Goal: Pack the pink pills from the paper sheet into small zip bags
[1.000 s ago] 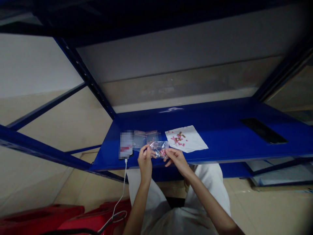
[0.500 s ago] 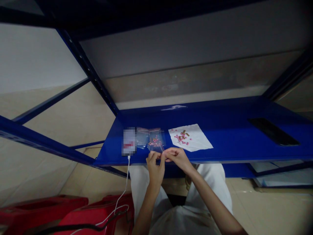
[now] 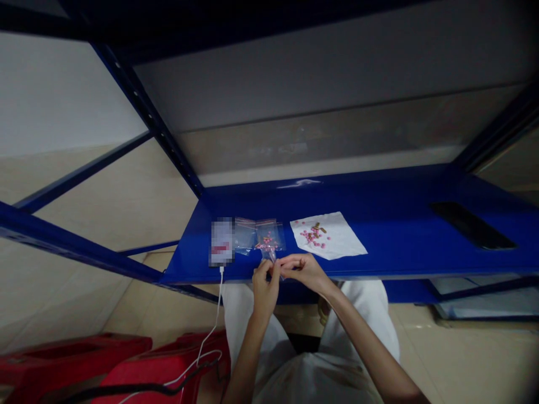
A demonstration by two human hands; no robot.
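My left hand point(image 3: 264, 286) and my right hand point(image 3: 304, 268) meet at the front edge of the blue shelf point(image 3: 379, 235), fingers pinched on a small clear plastic bag point(image 3: 272, 259) between them. Just behind them lie more small clear bags point(image 3: 257, 234), one holding pink pieces. To the right of these, a white paper sheet point(image 3: 330, 235) carries a scatter of pink and a few brown pills point(image 3: 313, 235).
A phone point(image 3: 222, 241) lies at the shelf's left end with a white cable point(image 3: 210, 342) hanging down. A dark flat object point(image 3: 471, 225) rests at the shelf's right. Red plastic stools point(image 3: 126, 370) stand on the floor lower left. Blue rack posts point(image 3: 160, 134) frame the shelf.
A second ago I held a bag with pink pieces spread between both hands; that bag now lies on the shelf, and my hands have closed together on a small bag at the front edge.
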